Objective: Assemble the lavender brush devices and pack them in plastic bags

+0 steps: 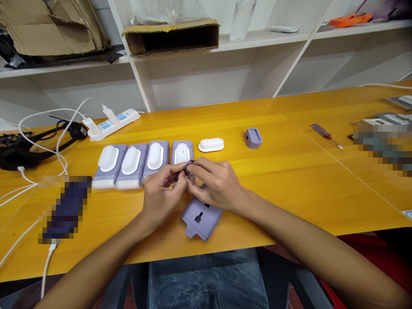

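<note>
My left hand (pixel 162 189) and my right hand (pixel 214 182) meet above the yellow table (pixel 289 180), both pinching one small dark purple part (pixel 188 168) between their fingertips. Just under my right hand lies a flat purple housing (pixel 201 219) with slots in it. Behind my hands stands a row of several purple units (pixel 128 165) topped with white brush heads. A loose white brush head (pixel 211 144) and a small purple cap (pixel 252 137) lie further back.
A white power strip (pixel 111 122) with cables and a black strap sit at the back left. A red-handled screwdriver (pixel 325 135) lies at the right. White shelves behind hold cardboard boxes (pixel 172 36). A blurred dark object rests front left.
</note>
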`<state>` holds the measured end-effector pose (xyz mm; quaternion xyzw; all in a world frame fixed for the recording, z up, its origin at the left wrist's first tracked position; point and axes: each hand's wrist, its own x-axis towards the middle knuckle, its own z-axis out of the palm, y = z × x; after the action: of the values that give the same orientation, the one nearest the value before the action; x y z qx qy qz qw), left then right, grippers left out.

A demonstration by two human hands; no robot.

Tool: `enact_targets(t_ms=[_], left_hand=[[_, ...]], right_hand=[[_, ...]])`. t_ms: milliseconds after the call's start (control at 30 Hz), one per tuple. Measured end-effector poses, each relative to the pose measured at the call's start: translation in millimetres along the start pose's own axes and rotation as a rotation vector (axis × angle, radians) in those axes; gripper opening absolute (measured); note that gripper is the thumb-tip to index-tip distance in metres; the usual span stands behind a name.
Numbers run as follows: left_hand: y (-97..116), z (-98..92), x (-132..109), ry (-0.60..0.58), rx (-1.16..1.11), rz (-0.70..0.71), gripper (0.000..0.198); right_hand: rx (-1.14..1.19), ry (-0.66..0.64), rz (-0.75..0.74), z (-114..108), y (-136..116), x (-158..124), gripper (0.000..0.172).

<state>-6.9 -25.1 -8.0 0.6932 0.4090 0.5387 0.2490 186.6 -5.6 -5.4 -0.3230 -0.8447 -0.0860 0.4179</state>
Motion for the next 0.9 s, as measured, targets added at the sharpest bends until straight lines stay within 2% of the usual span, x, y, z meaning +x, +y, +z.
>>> enact_targets(t_ms=[333, 767, 900], left_hand=[[9.1, 2.9, 8.5, 0.030, -0.234, -0.209, 0.021], [5.3, -10.1, 15.3, -0.133, -0.290, -0.197, 0.031], [4.3, -9.2, 14.6, -0.142, -0.302, -0.178, 0.031]], right_hand=[[0.088, 0.022, 0.060, 2.9, 0.2, 0.4, 0.015], [0.145, 0.079, 0.122, 6.1, 3.2, -1.0, 0.011], [0.115, 0.076, 0.109, 5.1, 3.0, -0.9, 0.012]])
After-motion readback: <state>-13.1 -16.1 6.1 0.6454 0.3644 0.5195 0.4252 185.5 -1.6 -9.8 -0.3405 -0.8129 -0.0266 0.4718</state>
